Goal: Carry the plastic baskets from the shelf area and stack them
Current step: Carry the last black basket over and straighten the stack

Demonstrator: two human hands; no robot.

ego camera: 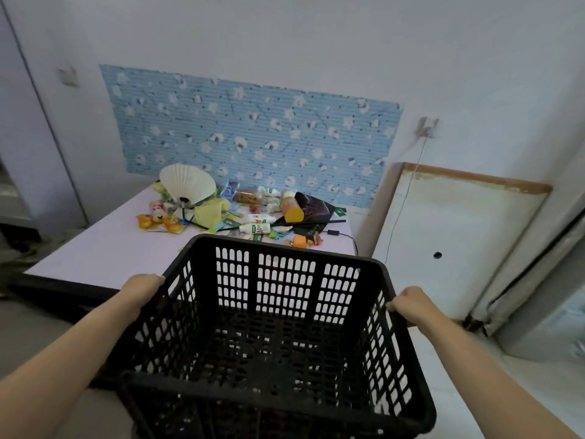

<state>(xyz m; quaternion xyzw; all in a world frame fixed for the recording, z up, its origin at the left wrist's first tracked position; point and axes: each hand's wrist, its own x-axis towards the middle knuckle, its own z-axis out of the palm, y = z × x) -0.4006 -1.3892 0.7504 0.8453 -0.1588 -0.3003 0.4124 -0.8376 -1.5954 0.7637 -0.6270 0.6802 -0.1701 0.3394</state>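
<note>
A: What could go wrong from here?

B: The black basket (pixel 272 312) hangs in the air at six o'clock, and its far rim shows against the pale table (pixel 95 248). If it swings forward or is set down blind, I judge that the far wall could sweep into the clutter at twelve o'clock. That means the white fan (pixel 186 185), the bottles (pixel 256 229), the loose packets and the thin cable (pixel 345 237) at one o'clock.

A: And the grip?

B: Only the two side rims are held, toward the far corners. Nothing supports the near end, so it could dip toward the person, or one rim could slide out of a hand. The white board (pixel 459 242) leans at two o'clock, and a turn that way could knock it.

A: How do the hands sit?

B: The left hand (pixel 144 288) grasps the rim at the basket's nine o'clock, with its fingers wrapped over the edge and hidden. The right hand (pixel 411 304) is clenched round the rim at three o'clock. Both forearms reach forward, about level.

A: Is another basket underneath?

B: Dark lattice shows beneath the near rim, but I cannot tell what it is.
</note>
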